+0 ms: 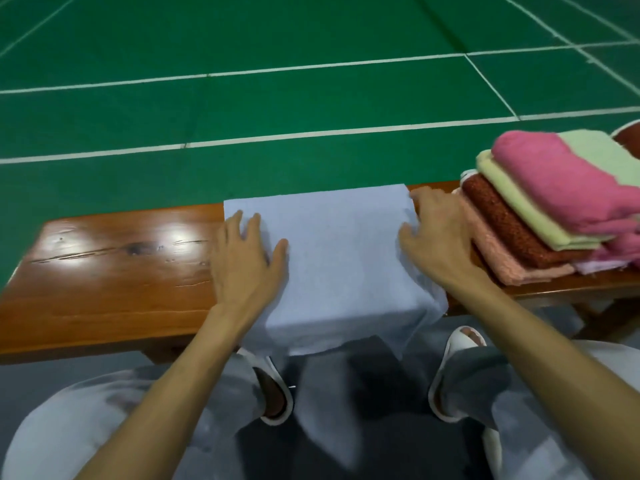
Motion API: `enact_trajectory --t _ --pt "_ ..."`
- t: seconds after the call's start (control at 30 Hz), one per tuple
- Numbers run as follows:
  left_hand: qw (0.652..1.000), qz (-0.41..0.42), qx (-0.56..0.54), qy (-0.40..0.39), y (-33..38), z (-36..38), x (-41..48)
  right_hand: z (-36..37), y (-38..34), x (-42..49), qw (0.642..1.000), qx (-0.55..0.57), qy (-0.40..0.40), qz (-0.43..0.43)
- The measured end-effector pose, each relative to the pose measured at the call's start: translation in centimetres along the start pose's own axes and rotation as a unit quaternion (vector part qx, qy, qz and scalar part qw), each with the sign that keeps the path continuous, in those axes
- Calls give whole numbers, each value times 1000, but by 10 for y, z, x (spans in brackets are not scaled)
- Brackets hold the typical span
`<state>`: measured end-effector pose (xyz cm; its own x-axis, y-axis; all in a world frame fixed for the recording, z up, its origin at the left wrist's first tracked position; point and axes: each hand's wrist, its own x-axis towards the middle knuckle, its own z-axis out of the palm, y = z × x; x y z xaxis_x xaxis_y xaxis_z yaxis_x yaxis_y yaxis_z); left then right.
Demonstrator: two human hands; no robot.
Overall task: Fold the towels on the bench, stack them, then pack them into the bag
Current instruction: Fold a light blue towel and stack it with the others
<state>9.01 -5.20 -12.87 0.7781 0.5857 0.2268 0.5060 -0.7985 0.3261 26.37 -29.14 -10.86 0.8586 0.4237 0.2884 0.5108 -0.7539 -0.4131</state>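
Starting far L: glossy red-brown wooden counter (104, 271), w/ bright light glares (180, 235) and a long dark scratch (114, 251) on top. Beyond it, green court floor (277, 36) crossed by white lines (242, 72).

Next, L hand (247, 261): palm down, fingers straight and spread, pressing flat on L edge of light-blue towel (332, 258), thumb angled toward towel's middle, pinching nothing. Below that forearm, grey trousers (104, 410) and a white slipper (277, 407) on the L foot, below counter's near edge.

Centre: light-blue towel laid flat across counter, approx rectangular, smooth on top. Far edge at about counter's far edge. Near end draped over front edge and hanging toward the knees, R near corner sagging loose.

Then R hand (438, 237) at towel's R edge: palm down, fingers loosely spread and a bit curved, thumb touching the cloth, fingertips near towel's far R corner, gripping nothing that shows. Sits between towel and stack, outer side just beside the stack. Lower down, second white slipper (464, 341), open-toed, just R of the hanging cloth.

Far R: stack of folded towels (540, 216) on counter, layers stepped back one above the other. Salmon-pink towel (502, 258) at bottom, rust-red towel (509, 226) on it, pale-yellow towel (519, 206) above, bright-pink towel (561, 181) on top, pale-green towel (595, 147) showing behind the pink one. Bit of lilac cloth (595, 265) peeking from under stack's near R side, too blurred to ID.
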Motion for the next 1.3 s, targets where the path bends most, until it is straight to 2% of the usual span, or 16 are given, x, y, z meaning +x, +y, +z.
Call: enact_trajectory --t 0.1,0.2,0.3,0.4,0.57,0.63,0.73,0.8,0.87,1.0,1.07,1.13,1.17,1.23,1.3 --pt "992 103 -16 -69 10 14 -4 25 -23 -7 981 -21 -162 -105" --pt "981 132 16 -139 6 24 -5 50 -32 -14 960 -71 -228 -147" --pt "979 131 49 -146 -9 23 -1 47 -15 -10 961 -111 -222 -121" --pt "981 113 68 -141 -30 17 1 32 13 -5 966 -150 -203 -56" --pt "982 96 61 -150 -40 9 1 25 32 -6 970 -144 -195 -30" --pt "985 91 25 -143 -38 8 0 27 30 -6 974 -131 -186 -21" --pt "997 -5 -48 -55 -34 -1 -3 23 23 -5 992 -105 -76 10" --pt "996 -93 1 7 -33 -11 -2 18 19 -3 993 -105 -6 47" --pt "990 -137 42 6 -33 -19 0 11 15 1 992 -79 -23 94" --pt "994 -93 -31 -50 -36 -17 8 2 18 10 986 -78 -125 83" --pt "990 -98 -54 -82 -33 -22 12 -5 25 14 988 1 -134 72" --pt "965 -147 -177 -124 -34 -35 16 -15 24 12 975 168 -124 75" --pt "937 -180 -261 -150 -36 -42 19 -22 20 11 952 268 -123 88" --pt "868 -220 -405 -182 -39 -54 22 -32 14 9 882 437 -143 105" --pt "823 -210 -491 -192 -41 -64 22 -37 19 12 819 533 -179 114"
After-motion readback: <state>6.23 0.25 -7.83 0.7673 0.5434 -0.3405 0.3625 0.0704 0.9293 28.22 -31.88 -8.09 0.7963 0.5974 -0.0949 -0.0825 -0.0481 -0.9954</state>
